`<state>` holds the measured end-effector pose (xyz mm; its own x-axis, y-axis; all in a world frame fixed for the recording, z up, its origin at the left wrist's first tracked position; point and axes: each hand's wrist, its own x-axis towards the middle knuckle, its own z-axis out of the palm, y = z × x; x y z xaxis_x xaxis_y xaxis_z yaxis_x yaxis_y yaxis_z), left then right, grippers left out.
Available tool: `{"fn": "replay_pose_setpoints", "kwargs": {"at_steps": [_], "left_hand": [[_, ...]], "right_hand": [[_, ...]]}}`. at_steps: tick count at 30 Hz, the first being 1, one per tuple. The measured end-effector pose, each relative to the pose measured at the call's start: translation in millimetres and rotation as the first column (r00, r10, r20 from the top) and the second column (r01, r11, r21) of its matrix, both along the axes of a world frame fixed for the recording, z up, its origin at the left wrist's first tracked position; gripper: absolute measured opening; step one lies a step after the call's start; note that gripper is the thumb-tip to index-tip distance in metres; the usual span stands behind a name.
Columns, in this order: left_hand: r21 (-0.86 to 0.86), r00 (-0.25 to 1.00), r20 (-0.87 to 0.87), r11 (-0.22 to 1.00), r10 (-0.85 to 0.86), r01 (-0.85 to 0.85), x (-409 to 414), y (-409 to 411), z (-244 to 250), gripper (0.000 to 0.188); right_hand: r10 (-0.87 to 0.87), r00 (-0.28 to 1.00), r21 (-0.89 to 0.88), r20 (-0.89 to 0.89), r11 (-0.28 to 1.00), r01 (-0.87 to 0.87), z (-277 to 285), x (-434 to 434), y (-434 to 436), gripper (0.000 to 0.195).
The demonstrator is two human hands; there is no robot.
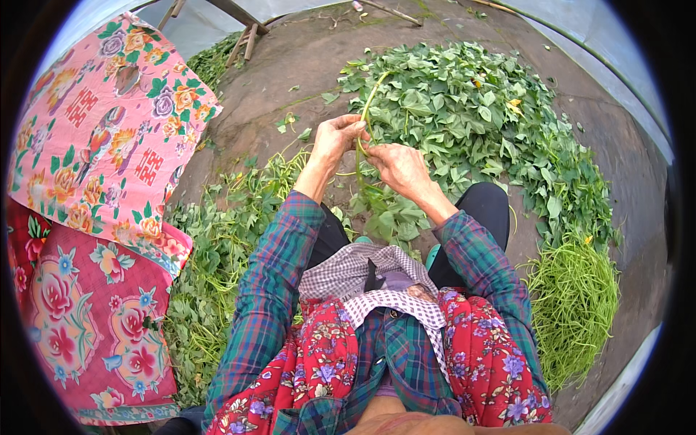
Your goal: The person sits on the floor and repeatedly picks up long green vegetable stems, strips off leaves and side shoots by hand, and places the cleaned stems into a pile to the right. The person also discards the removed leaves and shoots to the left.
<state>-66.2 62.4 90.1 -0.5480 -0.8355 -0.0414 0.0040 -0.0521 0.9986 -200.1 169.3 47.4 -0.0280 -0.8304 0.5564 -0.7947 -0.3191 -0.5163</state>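
Observation:
My left hand [336, 140] pinches a long green leafy vine [372, 100] between thumb and fingers; its bare upper part curves up and to the right. Just to the right and slightly lower, my right hand [398, 166] has its fingertips closed on the same vine. Below the hands the vine's leafy part hangs over the ground between my knees. Beyond my right hand spreads a wide heap of green leaves [462, 109]. A pile of thin green stems [573, 312] lies at my right side. Leafy vines [204, 261] are heaped at my left.
Pink floral cloths [109, 141] and a darker pink floral cloth [98, 326] lie at the left. A wooden frame [239, 16] stands at the upper left. Bare dark ground [261, 81] shows ahead, with scattered leaves and a stick [392, 12]. Plastic sheeting [620, 38] borders the area.

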Motion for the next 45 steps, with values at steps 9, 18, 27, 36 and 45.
{"fn": "replay_pose_setpoints", "kwargs": {"at_steps": [9,18,27,36,45], "left_hand": [[0.113,0.997,-0.060,0.993,0.046,-0.039,8.4,0.5,-26.1,0.025],[-0.063,0.989,0.125,0.996,0.074,-0.066,3.7,15.6,-6.5,0.019],[0.073,0.979,-0.059,0.979,0.196,-0.191,36.8,-4.2,0.2,0.022],[0.087,0.970,-0.061,0.970,0.234,-0.228,36.4,-10.5,7.9,0.023],[0.076,0.966,-0.029,0.964,0.257,-0.255,42.7,-10.6,0.9,0.021]], "right_hand": [[-0.113,0.984,-0.168,-0.137,0.982,0.089,18.2,-36.3,-12.2,0.014],[-0.437,0.885,-0.128,-0.162,0.899,0.420,8.5,-82.2,-37.2,0.013],[-0.288,0.955,0.292,-0.066,0.910,0.294,13.6,-99.5,-18.4,0.035],[0.187,0.877,0.526,0.442,0.738,-0.423,-3.8,-41.5,-9.3,0.027],[-0.042,0.923,0.459,0.382,0.876,-0.150,-7.4,-41.8,-5.7,0.031]]}}
